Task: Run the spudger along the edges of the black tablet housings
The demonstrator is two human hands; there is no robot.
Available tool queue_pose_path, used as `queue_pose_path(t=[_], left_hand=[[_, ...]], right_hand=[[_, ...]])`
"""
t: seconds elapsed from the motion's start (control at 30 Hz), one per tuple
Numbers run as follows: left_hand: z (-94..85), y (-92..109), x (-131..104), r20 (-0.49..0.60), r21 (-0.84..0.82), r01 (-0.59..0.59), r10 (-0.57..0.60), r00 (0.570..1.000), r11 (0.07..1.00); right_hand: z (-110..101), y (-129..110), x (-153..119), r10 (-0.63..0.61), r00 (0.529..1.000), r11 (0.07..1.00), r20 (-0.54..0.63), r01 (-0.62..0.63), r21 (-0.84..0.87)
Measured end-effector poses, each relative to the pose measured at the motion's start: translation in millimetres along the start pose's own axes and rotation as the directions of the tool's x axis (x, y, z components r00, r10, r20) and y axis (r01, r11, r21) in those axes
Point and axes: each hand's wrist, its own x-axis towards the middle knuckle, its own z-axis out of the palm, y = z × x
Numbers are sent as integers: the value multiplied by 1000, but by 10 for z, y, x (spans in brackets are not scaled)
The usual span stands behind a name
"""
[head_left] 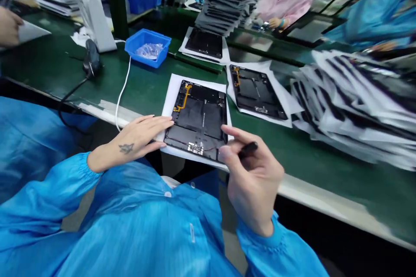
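An opened tablet (195, 117) lies on a white sheet (167, 91) at the bench's front edge. Its black inside shows an orange flex cable (186, 99) at the upper left and a small silver board (195, 148) near the bottom. My left hand (136, 136) rests with fingers stretched out, their tips on the tablet's left edge. At the lower right corner, my right hand (253, 173) is closed around a black pen-like tool (248, 150); its working end is hidden. The right index fingertip is close to the tablet's right edge.
Beside it lies another opened tablet (258, 91) on white paper. Stacked tablets with paper between (354, 104) lean at the right. Behind are a tall stack (227, 0), a blue bin (147, 47) of small clear pieces, a white stand (89, 8) and a dark corded device (92, 58). Co-workers sit around.
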Motion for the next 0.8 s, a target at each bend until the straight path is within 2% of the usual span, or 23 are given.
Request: queue_pose_path(t=[0.1,0.17,0.23,0.33,0.47,0.57,0.8], left_hand=[[-60,85,-34,29,15,67,-67,997,998],[-101,118,-47,52,25,102,-103,993,994],[-152,127,-48,81,43,114,-117,990,993],[-237,139,-33,115,74,93,-101,988,993],[-312,234,-40,43,147,77,-84,996,986],[-324,353,-78,-16,249,78,-76,997,965],[-287,522,-109,20,388,43,-54,998,921]], right_hand=[[-95,160,-158,67,998,975,5,-66,213],[-145,248,-228,26,998,961,59,-42,274],[-182,311,-282,-21,995,957,93,-7,289],[-209,372,-351,-46,995,946,85,16,324],[-210,437,-409,-107,991,922,80,69,382],[-207,476,-418,-164,980,916,109,111,385],[-210,517,-415,-271,955,915,121,217,339]])
